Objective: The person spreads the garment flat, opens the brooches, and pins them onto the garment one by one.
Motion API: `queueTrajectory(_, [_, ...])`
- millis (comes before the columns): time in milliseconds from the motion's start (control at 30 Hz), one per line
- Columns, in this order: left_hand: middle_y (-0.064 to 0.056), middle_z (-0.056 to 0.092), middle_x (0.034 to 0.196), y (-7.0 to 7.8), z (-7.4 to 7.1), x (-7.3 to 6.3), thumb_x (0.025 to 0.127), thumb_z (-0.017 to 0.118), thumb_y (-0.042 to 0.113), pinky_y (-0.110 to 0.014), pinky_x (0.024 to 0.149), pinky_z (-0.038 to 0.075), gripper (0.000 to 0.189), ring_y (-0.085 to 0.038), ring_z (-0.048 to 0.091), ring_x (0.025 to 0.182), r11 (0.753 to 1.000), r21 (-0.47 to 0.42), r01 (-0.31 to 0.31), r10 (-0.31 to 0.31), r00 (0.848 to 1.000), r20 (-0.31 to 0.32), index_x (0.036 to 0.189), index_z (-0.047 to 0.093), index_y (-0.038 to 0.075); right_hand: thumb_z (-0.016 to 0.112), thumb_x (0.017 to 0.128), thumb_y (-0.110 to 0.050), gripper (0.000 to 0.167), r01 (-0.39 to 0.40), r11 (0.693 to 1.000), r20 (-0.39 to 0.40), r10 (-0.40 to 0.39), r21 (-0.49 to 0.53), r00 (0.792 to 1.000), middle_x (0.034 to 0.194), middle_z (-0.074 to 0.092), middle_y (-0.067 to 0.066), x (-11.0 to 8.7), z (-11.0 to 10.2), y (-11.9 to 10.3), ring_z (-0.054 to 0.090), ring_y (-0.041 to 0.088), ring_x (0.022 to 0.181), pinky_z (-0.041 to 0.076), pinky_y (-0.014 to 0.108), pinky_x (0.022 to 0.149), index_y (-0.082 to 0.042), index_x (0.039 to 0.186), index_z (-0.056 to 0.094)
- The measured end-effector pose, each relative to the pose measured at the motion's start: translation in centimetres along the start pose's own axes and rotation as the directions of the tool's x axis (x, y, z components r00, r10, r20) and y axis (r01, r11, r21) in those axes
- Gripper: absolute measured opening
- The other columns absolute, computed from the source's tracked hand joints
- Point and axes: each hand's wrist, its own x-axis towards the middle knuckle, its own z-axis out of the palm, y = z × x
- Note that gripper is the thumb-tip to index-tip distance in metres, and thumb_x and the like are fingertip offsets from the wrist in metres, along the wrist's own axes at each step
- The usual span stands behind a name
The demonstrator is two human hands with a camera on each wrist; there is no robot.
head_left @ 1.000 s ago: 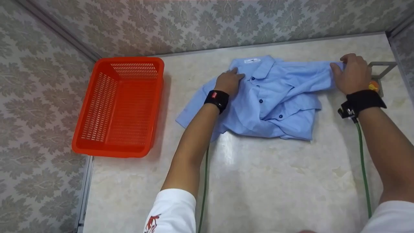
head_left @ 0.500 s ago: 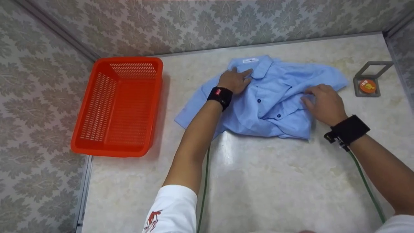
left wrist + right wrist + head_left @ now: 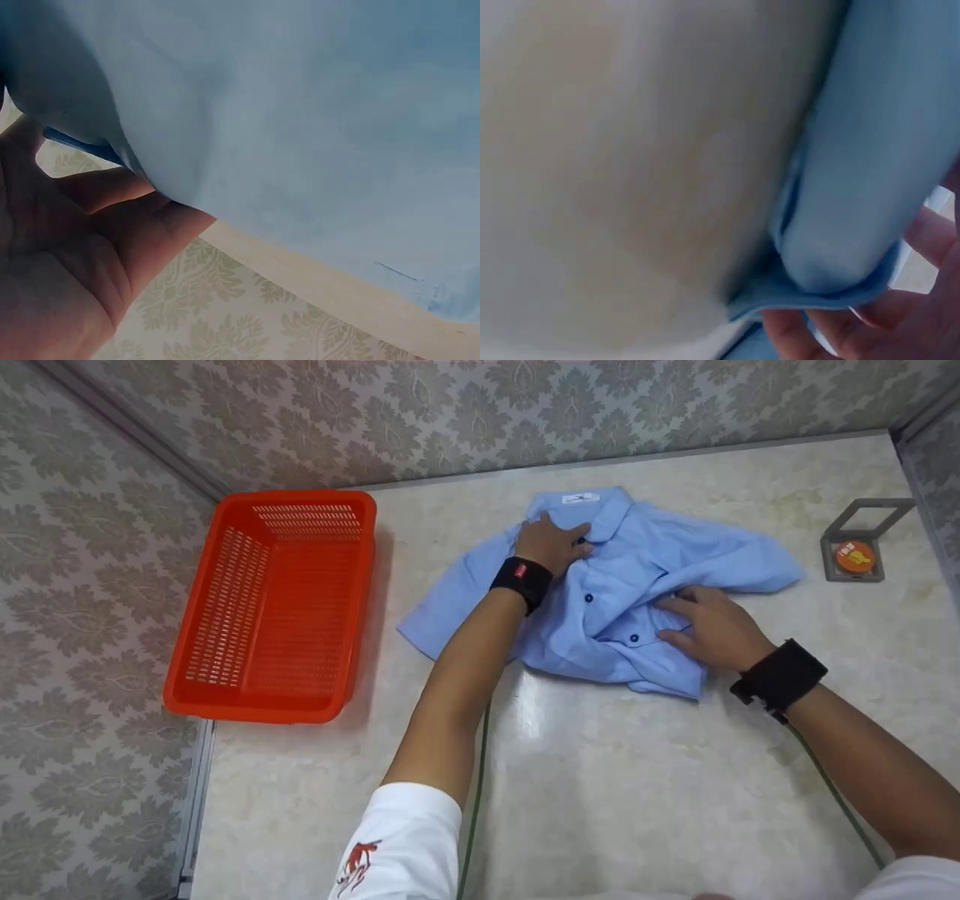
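Note:
A light blue button-up shirt point(image 3: 570, 637) with dark buttons lies crumpled on the table, its collar toward the wall. My left hand point(image 3: 551, 546) rests on it just below the collar, fingers spread. In the left wrist view, cloth hides the fingertips of that hand point(image 3: 90, 247). My right hand point(image 3: 716, 630) touches the shirt's lower front on the right, thumb and fingers apart over the folds. From the right wrist, the fingers of that hand point(image 3: 892, 315) meet a folded cloth edge, and their tips are partly hidden.
An orange-red plastic basket point(image 3: 352, 660) with slotted walls stands to the left. At the right lies a small grey open case point(image 3: 831, 562) holding an orange round piece point(image 3: 855, 556). A patterned wall point(image 3: 480, 412) rises behind the pale table point(image 3: 600, 795).
My right hand has left the right sleeve's end and moved left and nearer to the shirt's lower front. That sleeve and the lower front have shifted. My left hand has slid slightly right.

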Motion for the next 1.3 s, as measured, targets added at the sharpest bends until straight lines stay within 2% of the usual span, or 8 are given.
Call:
queueTrajectory(133, [-0.030, 0.033, 0.155, 0.4, -0.3, -0.2, 0.102, 0.036, 0.060, -0.053, 0.117, 0.025, 0.057, -0.045, 0.033, 0.143, 1.000, 0.012, 0.009, -0.009, 1.000, -0.005, 0.156, 0.032, 0.041, 0.075, 0.091, -0.024, 0.045, 0.067, 0.998, 0.031, -0.068, 0.018, 0.997, 0.116, 0.058, 0.024, -0.3, 0.7, -1.1, 0.056, 0.039, 0.107, 0.045, 0.053, 0.092, 0.000, 0.128, 0.066])
queueTrajectory(233, [-0.025, 0.037, 0.155, 0.6, -0.4, 0.0, 0.103, 0.036, 0.060, -0.053, 0.117, 0.025, 0.056, -0.043, 0.030, 0.145, 0.999, 0.034, 0.016, -0.016, 1.000, 0.006, 0.156, 0.032, 0.042, 0.074, 0.092, -0.023, 0.042, 0.107, 0.994, 0.036, -0.108, 0.027, 0.993, 0.113, 0.059, 0.022, -0.7, 1.1, -2.0, 0.058, 0.035, 0.103, 0.049, 0.050, 0.088, 0.002, 0.126, 0.067])
queueTrajectory(400, [-0.013, 0.050, 0.150, 1.0, -0.2, 1.1, 0.103, 0.033, 0.062, -0.053, 0.112, 0.033, 0.056, -0.041, 0.029, 0.146, 0.991, 0.132, 0.015, -0.019, 0.999, 0.029, 0.156, 0.027, 0.046, 0.073, 0.092, -0.022, 0.038, 0.145, 0.989, 0.044, -0.146, 0.033, 0.988, 0.103, 0.061, 0.016, -1.4, 1.8, -3.4, 0.060, 0.029, 0.093, 0.052, 0.044, 0.081, 0.002, 0.121, 0.070])
queueTrajectory(533, [-0.010, 0.053, 0.147, 1.4, -0.2, 1.6, 0.103, 0.032, 0.063, -0.052, 0.106, 0.038, 0.057, -0.040, 0.034, 0.142, 0.986, 0.162, 0.028, -0.034, 0.999, 0.031, 0.157, 0.023, 0.046, 0.072, 0.092, -0.022, 0.035, 0.166, 0.982, 0.098, -0.175, 0.095, 0.980, 0.102, 0.064, 0.014, -2.2, 2.3, -4.7, 0.063, 0.028, 0.092, 0.053, 0.044, 0.080, 0.002, 0.118, 0.071])
queueTrajectory(667, [-0.011, 0.052, 0.148, 1.4, -0.1, 2.2, 0.102, 0.032, 0.063, -0.052, 0.104, 0.038, 0.058, -0.040, 0.032, 0.141, 0.989, 0.133, 0.067, -0.072, 0.997, 0.034, 0.157, 0.019, 0.049, 0.071, 0.093, -0.026, 0.033, 0.226, 0.962, 0.148, -0.248, 0.155, 0.957, 0.100, 0.067, 0.009, -3.0, 2.9, -6.1, 0.065, 0.024, 0.091, 0.054, 0.041, 0.078, -0.001, 0.116, 0.072])
queueTrajectory(833, [-0.012, 0.053, 0.147, 1.5, -0.3, 2.6, 0.102, 0.034, 0.063, -0.051, 0.102, 0.039, 0.058, -0.038, 0.035, 0.138, 0.986, 0.125, 0.107, -0.111, 0.994, 0.025, 0.156, 0.018, 0.050, 0.072, 0.093, -0.030, 0.033, 0.309, 0.933, 0.164, -0.339, 0.183, 0.926, 0.097, 0.068, 0.005, -3.8, 3.4, -7.6, 0.066, 0.020, 0.088, 0.055, 0.039, 0.075, -0.004, 0.113, 0.072])
queueTrajectory(1033, [-0.009, 0.057, 0.144, 2.1, -0.9, 2.4, 0.102, 0.037, 0.060, -0.051, 0.096, 0.045, 0.058, -0.041, 0.033, 0.142, 0.976, 0.182, 0.121, -0.123, 0.992, -0.001, 0.157, 0.021, 0.048, 0.072, 0.093, -0.033, 0.036, 0.338, 0.913, 0.215, -0.386, 0.229, 0.897, 0.100, 0.071, 0.007, -4.4, 3.5, -9.4, 0.068, 0.021, 0.091, 0.056, 0.039, 0.075, -0.003, 0.114, 0.072])
queueTrajectory(1300, [-0.009, 0.054, 0.146, 2.1, -1.0, 2.6, 0.103, 0.035, 0.060, -0.055, 0.100, 0.044, 0.060, -0.043, 0.027, 0.145, 0.968, 0.212, 0.131, -0.136, 0.991, 0.009, 0.158, 0.016, 0.048, 0.068, 0.096, -0.036, 0.032, 0.399, 0.876, 0.287, -0.469, 0.271, 0.835, 0.095, 0.073, 0.002, -5.1, 3.8, -11.2, 0.069, 0.016, 0.087, 0.056, 0.035, 0.073, -0.007, 0.108, 0.074])
